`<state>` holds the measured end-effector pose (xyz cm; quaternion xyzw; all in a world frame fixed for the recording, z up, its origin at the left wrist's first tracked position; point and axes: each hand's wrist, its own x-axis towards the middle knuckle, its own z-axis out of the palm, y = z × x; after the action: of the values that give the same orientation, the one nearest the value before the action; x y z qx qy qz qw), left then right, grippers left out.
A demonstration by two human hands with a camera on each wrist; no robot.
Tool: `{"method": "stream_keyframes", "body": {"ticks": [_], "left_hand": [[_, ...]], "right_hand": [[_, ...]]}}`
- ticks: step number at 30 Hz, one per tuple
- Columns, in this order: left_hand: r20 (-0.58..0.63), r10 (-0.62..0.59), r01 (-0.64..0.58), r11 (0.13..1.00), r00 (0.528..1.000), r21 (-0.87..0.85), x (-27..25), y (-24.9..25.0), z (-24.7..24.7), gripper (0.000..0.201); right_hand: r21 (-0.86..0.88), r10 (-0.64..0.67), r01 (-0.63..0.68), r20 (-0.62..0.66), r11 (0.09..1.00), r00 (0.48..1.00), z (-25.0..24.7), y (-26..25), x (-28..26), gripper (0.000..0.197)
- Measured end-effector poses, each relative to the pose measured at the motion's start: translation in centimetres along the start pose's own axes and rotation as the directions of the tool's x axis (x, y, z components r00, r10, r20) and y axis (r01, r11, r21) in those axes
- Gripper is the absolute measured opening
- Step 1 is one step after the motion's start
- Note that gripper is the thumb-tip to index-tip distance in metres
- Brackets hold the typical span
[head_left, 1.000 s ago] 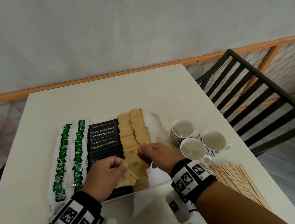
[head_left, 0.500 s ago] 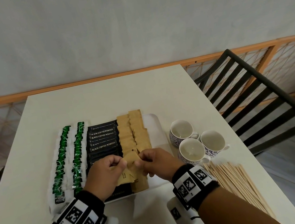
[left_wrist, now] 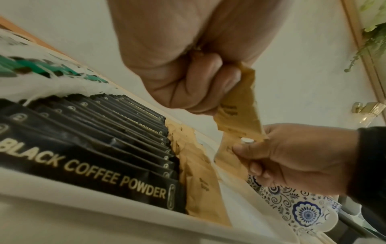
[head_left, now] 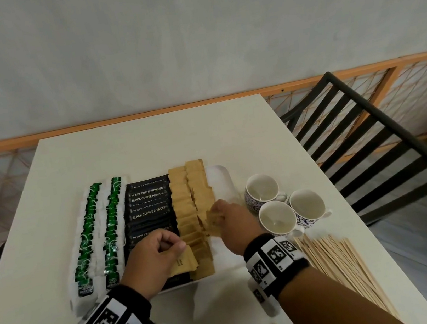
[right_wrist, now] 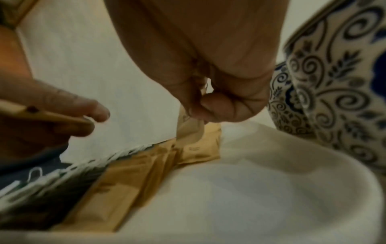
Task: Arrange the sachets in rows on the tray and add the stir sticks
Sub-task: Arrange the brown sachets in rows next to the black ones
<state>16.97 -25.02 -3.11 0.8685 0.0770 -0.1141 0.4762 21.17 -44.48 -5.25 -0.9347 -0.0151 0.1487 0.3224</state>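
My left hand (head_left: 152,258) pinches a small stack of brown sachets (head_left: 184,262) between thumb and curled fingers, over the near end of the tray (head_left: 221,177); in the left wrist view the stack (left_wrist: 238,105) hangs downward from my grip. My right hand (head_left: 233,223) pinches one brown sachet (head_left: 213,221) by its top edge, holding it nearly upright over the right brown row (head_left: 200,191), just past that row's middle.

The tray sits mid-worktop (head_left: 150,148), its long axis running from the near edge toward the far edge. On it lie overlapping rows, each running the same way: two rows of white-and-green sachets (head_left: 101,232) on the left, one row of black sachets (head_left: 148,204) printed "BLACK COFFEE POWDER", then two brown rows. Each black sachet lies crosswise to its row.

A bare strip of tray floor lies open right of the brown rows. Three patterned cups (head_left: 279,207) stand just beside the tray's right rim. The stir sticks (head_left: 339,265) lie in a loose fan near the worktop's near right corner, pointing roughly toward the cups. The far half of the worktop is open.
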Motion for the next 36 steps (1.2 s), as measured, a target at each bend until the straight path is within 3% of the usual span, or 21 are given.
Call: {"method": "stream_keyframes", "body": {"ticks": [5,14,20,27,30,32,34,36], "left_hand": [[-0.020,-0.020,0.018,0.997,1.000,-0.080,0.0,-0.1,-0.2,0.007],[0.052,-0.041,0.048,0.988,0.998,-0.149,0.0,-0.6,-0.5,0.016],[0.083,-0.041,0.056,0.980,0.996,-0.191,0.3,-1.0,-0.6,0.028],[0.075,-0.024,0.036,0.986,0.997,-0.164,0.4,-1.0,-0.4,0.032],[0.037,0.021,-0.019,0.998,0.999,-0.065,0.3,-1.0,-0.7,0.032],[0.035,0.068,-0.068,0.998,0.997,-0.006,0.1,-0.6,-0.9,0.032],[0.088,0.116,-0.119,0.992,0.989,0.032,-0.1,-0.2,-0.7,0.035],[0.158,0.147,-0.160,0.985,0.976,0.072,-0.3,0.2,-0.4,0.038]], "right_hand": [[-0.145,0.007,-0.001,0.043,0.989,0.999,0.6,-0.3,0.4,0.052],[-0.126,0.095,-0.099,-0.039,0.987,0.995,0.8,-0.5,0.8,0.046],[-0.115,0.058,-0.052,0.050,0.992,0.997,1.1,-0.1,0.2,0.057],[-0.124,0.075,-0.071,0.030,0.990,0.997,1.0,-0.2,0.6,0.052],[-0.078,-0.001,-0.005,-0.069,0.997,0.998,0.4,-0.9,-0.3,0.039],[0.063,-0.117,0.127,-0.148,0.990,0.982,0.0,-1.7,-1.3,0.032],[0.160,-0.243,0.257,-0.104,0.953,0.965,-0.2,-2.4,-2.1,0.035],[0.165,-0.309,0.299,0.035,0.940,0.950,0.2,-2.7,-3.0,0.045]]}}
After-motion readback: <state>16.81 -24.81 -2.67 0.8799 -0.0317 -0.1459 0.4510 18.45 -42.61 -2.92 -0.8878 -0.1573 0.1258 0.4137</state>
